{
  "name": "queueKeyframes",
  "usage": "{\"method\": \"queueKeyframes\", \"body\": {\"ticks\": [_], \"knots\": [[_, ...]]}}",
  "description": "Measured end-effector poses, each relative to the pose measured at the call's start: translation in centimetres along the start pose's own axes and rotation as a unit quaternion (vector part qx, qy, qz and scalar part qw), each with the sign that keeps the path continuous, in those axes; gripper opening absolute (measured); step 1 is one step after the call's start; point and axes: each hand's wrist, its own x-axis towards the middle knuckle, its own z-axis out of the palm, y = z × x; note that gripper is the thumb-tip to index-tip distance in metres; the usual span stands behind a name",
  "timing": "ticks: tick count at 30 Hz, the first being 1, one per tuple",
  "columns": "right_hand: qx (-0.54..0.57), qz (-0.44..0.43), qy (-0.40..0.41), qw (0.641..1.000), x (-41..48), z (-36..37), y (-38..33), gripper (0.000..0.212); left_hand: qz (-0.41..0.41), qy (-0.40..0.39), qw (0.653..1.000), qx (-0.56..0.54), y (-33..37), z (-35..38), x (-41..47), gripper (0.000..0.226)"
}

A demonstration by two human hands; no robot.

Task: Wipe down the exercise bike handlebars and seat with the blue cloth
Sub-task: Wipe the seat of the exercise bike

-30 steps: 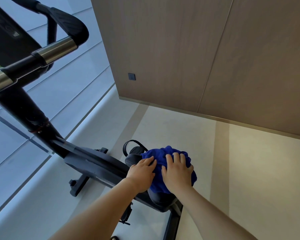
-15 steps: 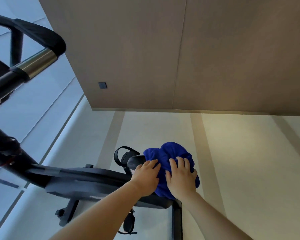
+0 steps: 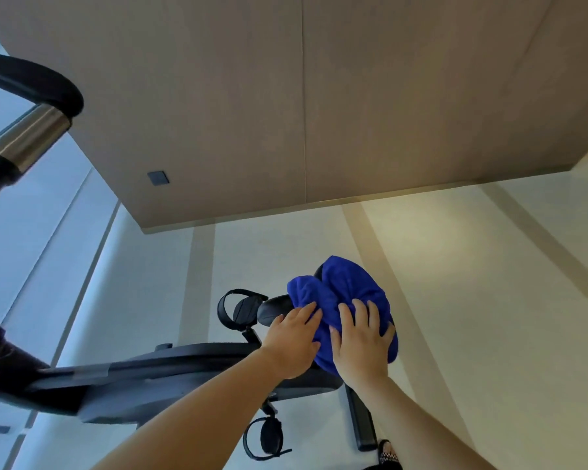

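Beneath right hand (image 3: 360, 342), blue cloth (image 3: 348, 283)

Soft even daylight: cool blue-white on pale panels (image 3: 48, 266) left of the grip, where left hand (image 3: 292, 340) and right hand (image 3: 360, 344) press the blue cloth (image 3: 340, 286); warm yellow floor (image 3: 489, 300) to its right. Straight lines bow toward frame edges; handlebar (image 3: 31, 137) far up-left of the grip blurred, chrome glinting dully.
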Motion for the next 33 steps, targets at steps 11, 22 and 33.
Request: {"method": "queueKeyframes", "body": {"ticks": [11, 22, 33], "knots": [[-0.001, 0.019, -0.010, 1.000, 2.9, 0.7, 0.3, 0.045, -0.024, 0.001, 0.999, 0.047, 0.7, 1.4, 3.0, 0.057], [0.038, -0.010, -0.052, 0.998, 6.2, 1.7, 1.7, 0.041, -0.076, -0.017, 0.995, 0.065, 1.3, 0.8, 5.4, 0.058], [0.089, -0.164, -0.223, 0.957, 10.8, 1.4, 5.9, 0.055, -0.218, -0.009, 0.974, -0.055, 4.8, 0.1, 6.4, 0.058]]}}
